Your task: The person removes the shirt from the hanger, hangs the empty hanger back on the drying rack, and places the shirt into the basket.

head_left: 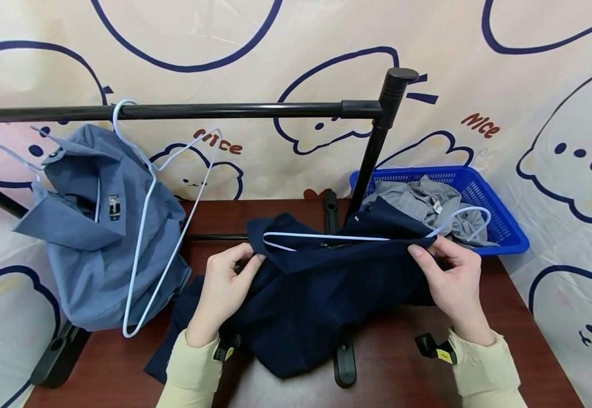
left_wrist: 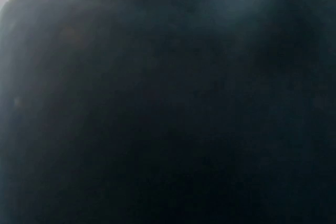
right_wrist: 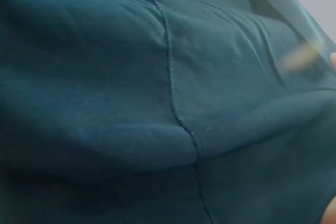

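Observation:
A navy shirt (head_left: 316, 306) is held up over the tabletop, its collar opening spread wide between both hands. My left hand (head_left: 227, 289) pinches the left edge of that opening between thumb and fingers. At the opposite edge, my right hand (head_left: 451, 280) pinches the cloth, close by a light blue hanger (head_left: 326, 235). The hanger lies partly inside the opening, its hook sticking out to the right above the right hand; the rest is hidden by fabric. Dark blurred cloth fills the left wrist view. A seam on the shirt (right_wrist: 173, 93) shows in the right wrist view.
A black rack (head_left: 235, 110) stands across the back. On its bar hang a blue-grey shirt (head_left: 87, 266) and a bare light blue hanger (head_left: 145, 209). A blue basket (head_left: 500, 209) with grey clothes (head_left: 418, 195) sits behind the right hand on the brown table (head_left: 525, 351).

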Tool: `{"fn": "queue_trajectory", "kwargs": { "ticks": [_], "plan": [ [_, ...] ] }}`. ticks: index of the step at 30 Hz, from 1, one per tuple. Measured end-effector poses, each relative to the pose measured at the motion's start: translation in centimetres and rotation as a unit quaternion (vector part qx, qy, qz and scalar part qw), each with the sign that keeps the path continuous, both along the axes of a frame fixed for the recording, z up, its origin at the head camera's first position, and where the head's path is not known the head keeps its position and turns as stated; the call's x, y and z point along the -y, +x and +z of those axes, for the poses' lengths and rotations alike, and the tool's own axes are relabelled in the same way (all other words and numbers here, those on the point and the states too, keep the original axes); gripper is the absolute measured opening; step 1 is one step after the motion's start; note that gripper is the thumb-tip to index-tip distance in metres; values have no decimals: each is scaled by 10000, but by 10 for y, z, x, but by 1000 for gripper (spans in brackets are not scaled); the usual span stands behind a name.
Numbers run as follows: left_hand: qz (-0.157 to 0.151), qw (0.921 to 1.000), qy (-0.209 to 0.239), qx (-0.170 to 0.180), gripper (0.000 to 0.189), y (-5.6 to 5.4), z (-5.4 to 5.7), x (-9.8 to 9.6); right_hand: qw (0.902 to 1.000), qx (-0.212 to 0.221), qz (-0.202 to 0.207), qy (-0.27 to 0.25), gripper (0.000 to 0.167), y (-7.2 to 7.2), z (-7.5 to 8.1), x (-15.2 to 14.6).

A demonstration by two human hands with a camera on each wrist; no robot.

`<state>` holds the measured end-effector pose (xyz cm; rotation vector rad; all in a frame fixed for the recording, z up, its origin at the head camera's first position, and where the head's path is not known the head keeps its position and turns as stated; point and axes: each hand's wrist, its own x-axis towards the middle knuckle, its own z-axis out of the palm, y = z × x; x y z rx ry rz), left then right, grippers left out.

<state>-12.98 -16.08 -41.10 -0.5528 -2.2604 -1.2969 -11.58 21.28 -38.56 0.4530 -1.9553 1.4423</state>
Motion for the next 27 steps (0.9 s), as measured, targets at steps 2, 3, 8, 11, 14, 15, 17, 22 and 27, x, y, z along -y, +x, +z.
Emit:
{"fn": "queue_trajectory", "kwargs": {
  "ticks": [2, 3, 8, 11, 14, 15, 17, 22, 27],
  "plan": [
    [3, 10000, 6, 29, 13, 0, 0, 0, 10000, -95, -16, 18, 18, 0, -1, 1],
    [3, 10000, 14, 41, 13, 0, 1, -1, 9999, -138, -12, -5, 18, 0, -2, 1],
    [19, 10000, -21, 47, 15, 0, 1, -2, 9990, -379, 145, -181, 17, -2, -6, 3],
    [47, 9999, -40, 85, 16, 0, -1, -2, 9984, -477, 210, -235, 20, -4, -8, 4],
    [87, 9998, -66, 137, 17, -1, -2, -1, 9979, -543, 224, -268, 24, -5, -8, 7],
    [121, 9998, -85, 154, 17, -1, -2, -1, 9979, -549, 216, -251, 25, -5, -9, 8],
    [210, 9996, -102, 180, 18, -2, -3, 1, 9979, -562, 242, -215, 25, -5, -10, 11],
    [558, 9979, -29, 314, 17, -2, -1, 5, 9977, -516, 397, -159, 22, -4, -11, 20],
    [575, 9973, 28, 451, 14, -3, -2, 5, 9973, -410, 486, -372, 18, -2, -9, 26]
  ]
}}
